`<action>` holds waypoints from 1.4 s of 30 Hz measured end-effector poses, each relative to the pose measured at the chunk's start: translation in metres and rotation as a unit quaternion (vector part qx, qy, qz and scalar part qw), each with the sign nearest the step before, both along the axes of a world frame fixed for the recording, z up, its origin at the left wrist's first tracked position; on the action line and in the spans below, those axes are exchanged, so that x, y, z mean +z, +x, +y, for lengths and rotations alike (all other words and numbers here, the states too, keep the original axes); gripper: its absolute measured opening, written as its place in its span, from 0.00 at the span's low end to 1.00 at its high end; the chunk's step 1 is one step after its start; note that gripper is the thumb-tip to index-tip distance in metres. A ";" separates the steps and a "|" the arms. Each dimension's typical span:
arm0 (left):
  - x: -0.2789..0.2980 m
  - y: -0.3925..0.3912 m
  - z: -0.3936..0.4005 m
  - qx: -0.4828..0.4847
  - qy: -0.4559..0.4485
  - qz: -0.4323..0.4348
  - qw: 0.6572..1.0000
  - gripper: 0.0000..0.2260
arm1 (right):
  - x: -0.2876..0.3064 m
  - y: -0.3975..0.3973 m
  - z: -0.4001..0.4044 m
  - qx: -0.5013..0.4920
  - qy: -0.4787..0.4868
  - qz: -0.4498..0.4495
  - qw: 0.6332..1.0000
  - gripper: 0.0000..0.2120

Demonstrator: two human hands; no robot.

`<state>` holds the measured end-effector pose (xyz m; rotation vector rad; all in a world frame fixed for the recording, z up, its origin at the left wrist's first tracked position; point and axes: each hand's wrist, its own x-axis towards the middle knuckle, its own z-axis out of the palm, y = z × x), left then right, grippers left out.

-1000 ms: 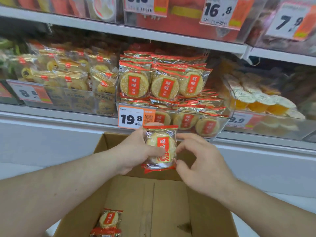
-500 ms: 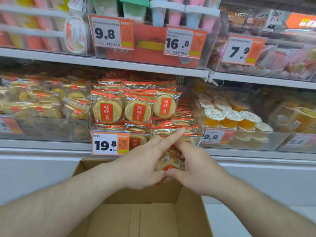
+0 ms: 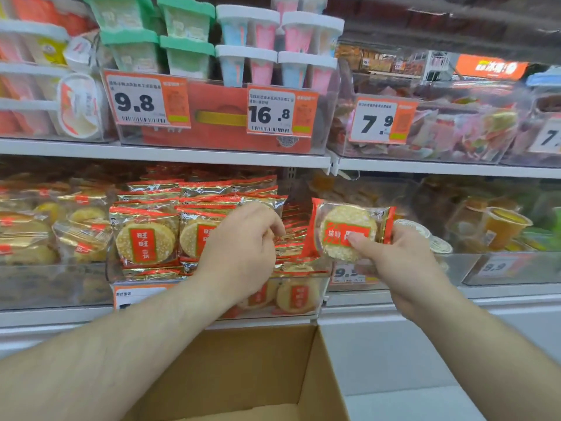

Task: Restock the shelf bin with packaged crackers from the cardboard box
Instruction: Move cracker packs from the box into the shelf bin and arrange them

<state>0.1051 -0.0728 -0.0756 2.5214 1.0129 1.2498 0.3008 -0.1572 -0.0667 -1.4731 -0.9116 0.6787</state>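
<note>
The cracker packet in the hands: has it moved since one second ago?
Yes. The cracker packet went up and right, from below the 19.8 tag to the bin's right edge, now held by the right hand alone.

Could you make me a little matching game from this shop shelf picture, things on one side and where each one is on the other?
Things:
1. cracker pack
2. left hand
3. cardboard box
4. 16.8 price tag

Places:
A. on the upper shelf's bin front
B. below the shelf, in front of the person
C. gripped in the right hand
D. reaching into the crackers in the shelf bin

Pairs: 1-C, 2-D, 3-B, 4-A
</note>
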 end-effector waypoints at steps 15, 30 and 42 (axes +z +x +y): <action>-0.003 0.031 0.060 0.231 0.139 0.508 0.818 0.26 | -0.002 0.003 0.093 -0.043 0.044 -0.494 0.867 0.20; -0.011 0.033 0.064 0.233 0.147 0.463 0.842 0.26 | 0.004 -0.016 0.153 -0.039 -0.109 -0.676 0.728 0.22; -0.011 0.036 0.066 0.230 0.136 0.481 0.835 0.28 | 0.019 -0.020 0.206 0.040 -0.166 -0.652 0.738 0.22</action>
